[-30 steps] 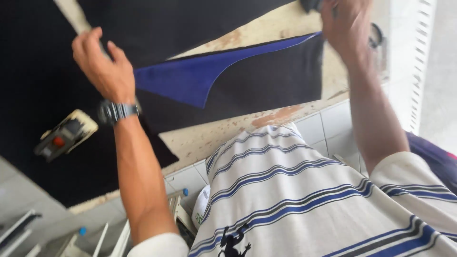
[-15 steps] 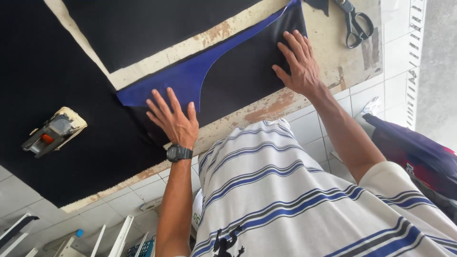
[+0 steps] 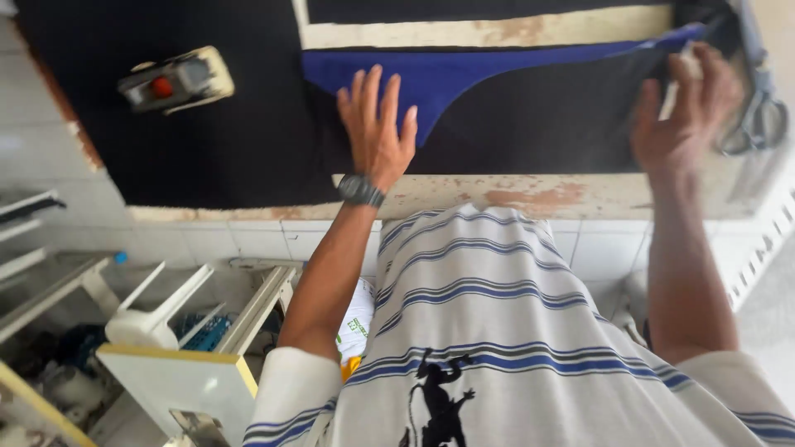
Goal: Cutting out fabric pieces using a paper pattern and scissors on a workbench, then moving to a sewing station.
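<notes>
The black fabric piece (image 3: 538,124) with its blue lining (image 3: 431,79) is lying flat on the worn worktop (image 3: 497,194); it looks thin, limp and light, best handled by flat palms or pinched at an edge. The left hand (image 3: 374,132) is pressing open, fingers spread, while the right hand (image 3: 683,116) is hovering loosely open at the right end, gripping nothing.

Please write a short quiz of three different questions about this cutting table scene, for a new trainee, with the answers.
1. True or false: the left hand lies flat, fingers spread, on the blue fabric piece.
2. What lies at the right end of the worn tabletop, beyond the right hand? A) scissors B) ruler C) iron
3. Which wrist wears a watch?

Key: 1 true. 2 A, the scissors. 3 The left; the wristwatch is dark.
</notes>
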